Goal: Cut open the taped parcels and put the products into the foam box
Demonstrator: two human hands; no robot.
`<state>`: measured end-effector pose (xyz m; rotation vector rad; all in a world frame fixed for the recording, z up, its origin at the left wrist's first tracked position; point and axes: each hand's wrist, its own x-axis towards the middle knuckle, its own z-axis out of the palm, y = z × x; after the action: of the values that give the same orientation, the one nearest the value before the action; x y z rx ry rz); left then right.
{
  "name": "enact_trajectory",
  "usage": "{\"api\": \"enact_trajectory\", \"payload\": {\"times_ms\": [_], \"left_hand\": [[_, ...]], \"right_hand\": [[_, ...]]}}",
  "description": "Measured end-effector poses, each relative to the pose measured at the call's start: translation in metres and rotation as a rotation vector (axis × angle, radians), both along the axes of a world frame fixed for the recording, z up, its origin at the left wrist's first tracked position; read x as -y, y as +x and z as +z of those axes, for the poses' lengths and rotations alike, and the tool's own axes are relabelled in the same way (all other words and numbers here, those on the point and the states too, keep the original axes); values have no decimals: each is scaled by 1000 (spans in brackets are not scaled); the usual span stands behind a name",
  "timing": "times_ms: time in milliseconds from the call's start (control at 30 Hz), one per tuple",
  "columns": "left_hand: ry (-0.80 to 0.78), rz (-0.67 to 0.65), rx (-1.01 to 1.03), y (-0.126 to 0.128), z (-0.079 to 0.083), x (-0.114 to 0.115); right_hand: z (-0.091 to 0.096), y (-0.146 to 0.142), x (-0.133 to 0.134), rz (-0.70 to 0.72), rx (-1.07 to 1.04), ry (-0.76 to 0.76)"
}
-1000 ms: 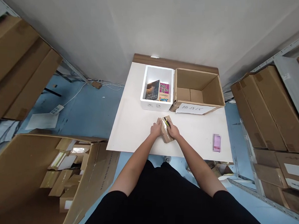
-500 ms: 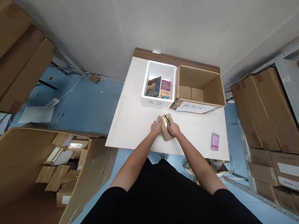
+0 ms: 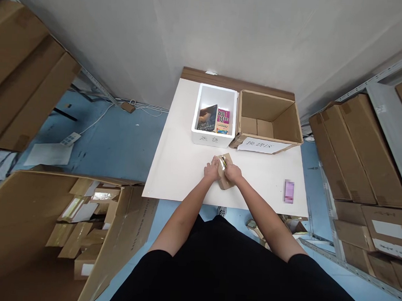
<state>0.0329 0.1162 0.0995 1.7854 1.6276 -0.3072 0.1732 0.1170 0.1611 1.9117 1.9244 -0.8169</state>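
A small taped cardboard parcel (image 3: 224, 183) lies on the white table (image 3: 179, 172) in front of me. My left hand (image 3: 211, 170) presses against its left side, fingers curled round the edge. My right hand (image 3: 233, 172) rests on top of the parcel, closed on a small dark tool with a yellow stripe (image 3: 222, 161) whose tip touches the tape.
A white foam box (image 3: 213, 140) with books stands behind the parcel, beside an open cardboard box (image 3: 269, 137) with a paper label. A pink item (image 3: 289, 191) lies at the table's right. A big carton of parcels (image 3: 81, 216) sits on the floor left; stacked boxes (image 3: 357, 151) fill shelves right.
The view shifted slightly. My right hand with the tool has drawn a little nearer along the parcel's top; the left hand stays on the parcel's side.
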Motion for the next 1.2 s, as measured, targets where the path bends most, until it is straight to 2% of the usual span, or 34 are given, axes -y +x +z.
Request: {"api": "enact_trajectory", "payload": {"times_ms": [767,967,1200], "left_hand": [[4,-9,-13,0,2,-1],[7,-8,-12,-1,5,0],[-9,-11,-38,-2,12,-1]], "right_hand": [[7,16,25,85,72,-103],[15,23,43,72,50,-98],[8,38,70,90,57,-122]]}}
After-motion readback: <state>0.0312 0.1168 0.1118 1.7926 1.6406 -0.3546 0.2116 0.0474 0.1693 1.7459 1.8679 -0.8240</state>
